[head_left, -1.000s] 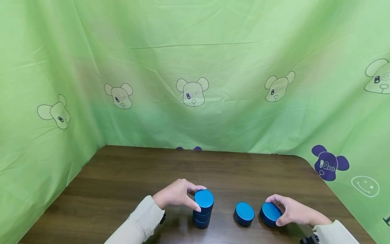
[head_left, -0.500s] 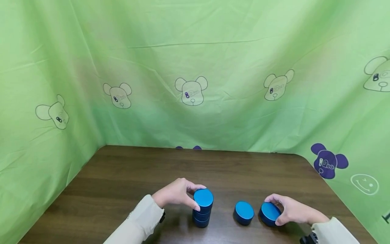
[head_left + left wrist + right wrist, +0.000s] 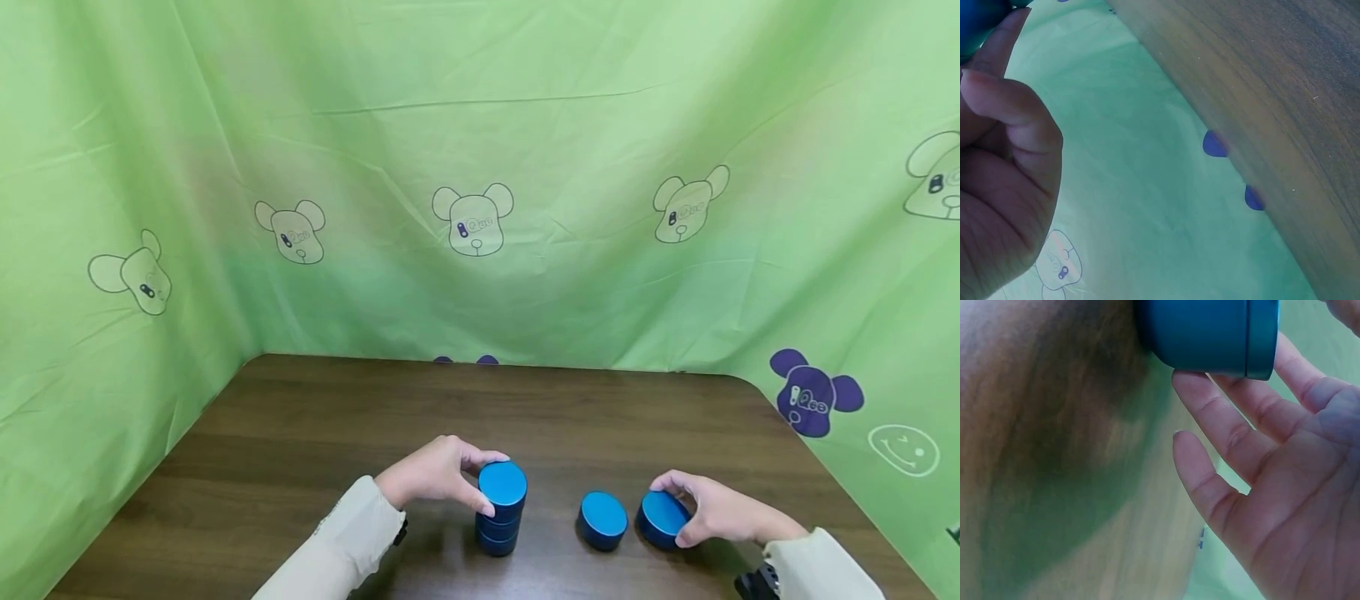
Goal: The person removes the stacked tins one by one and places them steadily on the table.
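- Blue tins in a stack (image 3: 499,515) stood on the wooden counter (image 3: 300,450), the left hand (image 3: 435,473) grasping the top one.
- Right of the stack, past a loose tin (image 3: 602,520), the right hand (image 3: 712,510) cupped another tin (image 3: 663,517), fingers curled round it.
- Judged step: stacking; next calls for lifting that tin level onto the stack.

No readable text, labels or numbers; green cloth (image 3: 525,125) carries cartoon prints only.
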Demonstrator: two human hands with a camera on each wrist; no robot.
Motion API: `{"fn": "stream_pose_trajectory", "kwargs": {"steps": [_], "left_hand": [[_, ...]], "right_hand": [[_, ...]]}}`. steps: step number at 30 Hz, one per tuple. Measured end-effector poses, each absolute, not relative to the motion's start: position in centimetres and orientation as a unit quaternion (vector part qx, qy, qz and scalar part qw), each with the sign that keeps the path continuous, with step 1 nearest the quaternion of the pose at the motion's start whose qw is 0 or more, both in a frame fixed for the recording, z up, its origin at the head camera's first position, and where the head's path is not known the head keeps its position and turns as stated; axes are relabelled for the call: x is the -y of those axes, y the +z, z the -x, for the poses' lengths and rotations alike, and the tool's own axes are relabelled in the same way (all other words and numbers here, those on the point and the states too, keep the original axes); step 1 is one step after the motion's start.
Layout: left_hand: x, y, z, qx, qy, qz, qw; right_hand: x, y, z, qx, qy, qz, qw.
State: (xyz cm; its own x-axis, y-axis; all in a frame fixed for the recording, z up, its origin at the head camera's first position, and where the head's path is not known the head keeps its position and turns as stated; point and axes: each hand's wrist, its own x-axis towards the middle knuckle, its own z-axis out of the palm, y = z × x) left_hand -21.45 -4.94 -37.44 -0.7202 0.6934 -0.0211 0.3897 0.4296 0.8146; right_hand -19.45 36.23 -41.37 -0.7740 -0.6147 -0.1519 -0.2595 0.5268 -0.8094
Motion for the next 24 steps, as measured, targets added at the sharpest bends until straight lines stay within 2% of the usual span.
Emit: {"fn": "stream_pose_trajectory", "kwargs": {"steps": [6,24], "left_hand": [[4.95,-37.34,21.33,-0.821,0.432,-0.323,0.187],[5.08,-37.62,21.35,-0.822,0.431,-0.324,0.181]], "right_hand": [[-36.42,-41.85,19.41,-0.840,-0.427,0.248,0.227],[-36.59,-41.92,19.57,-0.841,-0.414,0.277,0.214]]}}
